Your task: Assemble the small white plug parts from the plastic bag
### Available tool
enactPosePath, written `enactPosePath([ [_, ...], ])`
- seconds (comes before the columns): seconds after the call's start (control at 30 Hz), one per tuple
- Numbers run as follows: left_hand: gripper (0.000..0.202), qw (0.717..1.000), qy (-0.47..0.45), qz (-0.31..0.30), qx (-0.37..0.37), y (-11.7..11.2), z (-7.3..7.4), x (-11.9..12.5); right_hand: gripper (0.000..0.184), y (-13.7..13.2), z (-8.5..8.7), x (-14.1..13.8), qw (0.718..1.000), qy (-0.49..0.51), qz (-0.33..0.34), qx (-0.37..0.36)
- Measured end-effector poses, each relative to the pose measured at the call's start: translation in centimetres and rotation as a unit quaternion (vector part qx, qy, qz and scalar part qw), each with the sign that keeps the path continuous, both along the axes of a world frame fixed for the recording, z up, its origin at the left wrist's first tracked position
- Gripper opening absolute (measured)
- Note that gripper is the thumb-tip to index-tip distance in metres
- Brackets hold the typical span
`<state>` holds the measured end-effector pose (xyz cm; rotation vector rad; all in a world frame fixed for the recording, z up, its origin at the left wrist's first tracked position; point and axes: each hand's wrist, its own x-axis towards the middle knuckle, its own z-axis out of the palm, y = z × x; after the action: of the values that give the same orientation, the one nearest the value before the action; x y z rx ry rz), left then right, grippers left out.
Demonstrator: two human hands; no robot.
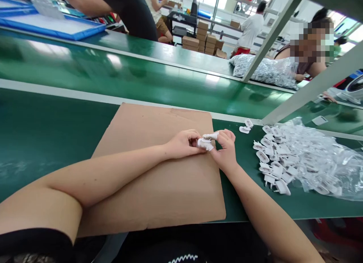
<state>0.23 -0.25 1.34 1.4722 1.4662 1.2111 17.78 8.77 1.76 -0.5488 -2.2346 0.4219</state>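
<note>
Near the right side of a brown cardboard sheet [159,187], my left hand [184,144] is closed on a small white plastic plug piece [203,143]. My right hand [225,151] meets it from the other side, its thumb and forefinger, both with white wrapping on the tips, pinching at the same piece. Fingers cover part of it, so its exact shape is hard to see. To the right lies a pile of white plug housings [276,157], some with prongs showing, spilling from a clear plastic bag [326,157].
Two loose white pieces [246,126] lie beyond my right hand on the green bench [51,134]. A green belt [141,72] runs behind a pale rail. Slanted metal posts [272,36] rise at right. Co-workers, a full clear bag [263,70] and a blue-edged tray [82,32] are across the belt.
</note>
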Motion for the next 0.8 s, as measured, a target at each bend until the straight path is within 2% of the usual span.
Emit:
enactPosePath([
  [0.17, 0.038, 1.0, 0.005, -0.013, 0.017, 0.1, -0.4, 0.1, 0.015, 0.0, -0.1, -0.1, 0.995, 0.034, 0.023, -0.087],
  [0.27, 0.045, 1.0, 0.004, -0.02, 0.017, 0.3, -0.7, 0.0, 0.027, 0.6, 0.1, 0.3, 0.974, 0.098, 0.042, -0.198],
  [0.33, 0.045, 1.0, 0.017, -0.013, 0.019, 0.4, -0.8, 0.0, 0.035, 1.4, 0.1, 0.6, 0.949, 0.155, 0.029, -0.274],
  [0.4, 0.045, 0.999, 0.027, -0.009, 0.016, 0.4, -0.8, -0.1, 0.042, 2.2, 0.0, 1.0, 0.93, 0.185, -0.002, -0.319],
  [0.5, 0.047, 1.0, 0.024, 0.0, -0.011, 0.5, -0.7, -0.1, 0.045, 3.6, -0.3, 1.4, 0.922, 0.163, -0.044, -0.349],
  [0.57, 0.047, 0.999, 0.022, 0.007, -0.029, 0.5, -0.5, -0.2, 0.044, 4.5, -0.7, 1.6, 0.935, 0.135, -0.072, -0.321],
  [0.67, 0.051, 0.999, 0.006, 0.011, -0.039, 0.6, -0.6, -0.4, 0.042, 6.0, -1.3, 2.2, 0.966, 0.08, -0.166, -0.183],
  [0.73, 0.055, 0.999, -0.022, 0.009, -0.041, 0.7, -0.8, -0.4, 0.045, 6.9, -1.6, 2.7, 0.962, 0.027, -0.252, -0.103],
  [0.8, 0.058, 0.998, -0.053, 0.006, -0.044, 0.7, -1.0, -0.3, 0.049, 7.6, -1.8, 3.1, 0.945, -0.025, -0.317, -0.069],
])
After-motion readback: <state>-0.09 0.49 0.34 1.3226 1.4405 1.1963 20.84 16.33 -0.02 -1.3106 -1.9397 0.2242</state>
